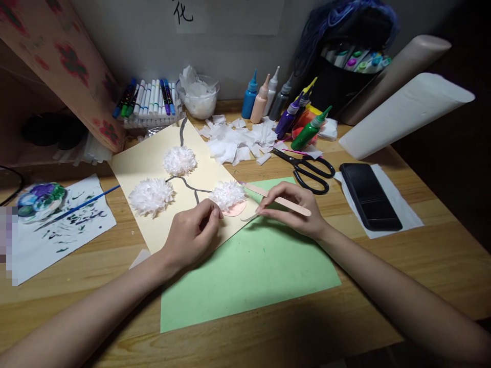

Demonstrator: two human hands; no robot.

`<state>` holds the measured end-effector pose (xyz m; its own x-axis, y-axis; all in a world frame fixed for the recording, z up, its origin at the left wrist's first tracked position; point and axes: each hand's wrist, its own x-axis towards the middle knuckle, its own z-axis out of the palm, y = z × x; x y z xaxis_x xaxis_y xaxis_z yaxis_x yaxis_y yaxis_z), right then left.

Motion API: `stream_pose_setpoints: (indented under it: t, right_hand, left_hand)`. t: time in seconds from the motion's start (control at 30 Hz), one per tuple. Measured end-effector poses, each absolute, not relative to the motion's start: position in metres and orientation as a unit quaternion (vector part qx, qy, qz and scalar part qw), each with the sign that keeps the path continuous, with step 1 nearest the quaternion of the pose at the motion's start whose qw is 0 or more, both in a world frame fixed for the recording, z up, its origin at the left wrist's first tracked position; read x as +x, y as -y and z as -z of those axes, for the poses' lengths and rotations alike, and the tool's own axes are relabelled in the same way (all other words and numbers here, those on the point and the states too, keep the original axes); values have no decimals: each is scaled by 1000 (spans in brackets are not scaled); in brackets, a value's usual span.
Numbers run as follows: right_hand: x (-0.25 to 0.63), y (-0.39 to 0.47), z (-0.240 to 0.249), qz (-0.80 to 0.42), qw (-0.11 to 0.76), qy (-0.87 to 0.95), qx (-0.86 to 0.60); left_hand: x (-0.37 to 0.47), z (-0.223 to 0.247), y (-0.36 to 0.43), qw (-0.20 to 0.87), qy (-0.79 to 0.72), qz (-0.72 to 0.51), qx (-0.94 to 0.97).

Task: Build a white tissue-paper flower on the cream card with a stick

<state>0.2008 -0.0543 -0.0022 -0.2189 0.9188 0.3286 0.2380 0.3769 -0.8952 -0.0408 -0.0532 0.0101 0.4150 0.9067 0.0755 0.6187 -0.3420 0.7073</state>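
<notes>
My left hand [195,230] hides part of the cream card [143,161]; I cannot tell whether its curled fingers pinch anything. My right hand [289,207] is clamped on a flat wooden stick [297,207], a pale scrap [248,218] at my fingertips hard to make out. The tufted flower [228,194] between my hands partly covers a smooth pink disc [236,209]. Green paper [249,278] leaves room between my wrists.

L & R hands [192,232] [294,207] half-curled

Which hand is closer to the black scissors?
Right. The right hand is just on the near side of the black scissors; the left hand is farther off to the left, over the cream paper.
</notes>
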Motion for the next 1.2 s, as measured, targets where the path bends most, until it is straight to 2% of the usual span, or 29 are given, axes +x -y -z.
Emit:
stream_pose_setpoints:
  t: [0.2,0.37,0.53,0.67,0.73,0.93,1.2]
  right_hand:
    - [190,45,6,-295,455,672,-504]
    - [185,43,4,-273,453,676,-514]
    - [189,49,5,-250,532,638,-498]
    - [200,58,5,-136,596,663,-432]
    - [202,62,4,-103,582,698,-404]
    - [195,62,-2,-139,495,781,-355]
    - [194,60,0,-142,466,793,-366]
  left_hand:
    - [-40,-10,55,210,-385,-237,867]
    - [-40,-9,54,182,-367,-229,883]
    - [-40,-9,55,175,-369,-222,885]
    - [-40,-9,55,172,-361,-228,888]
    - [-40,-9,54,173,-355,-229,890]
    - [-40,-10,53,193,-338,-212,897]
    - [-39,-6,53,210,-294,-146,921]
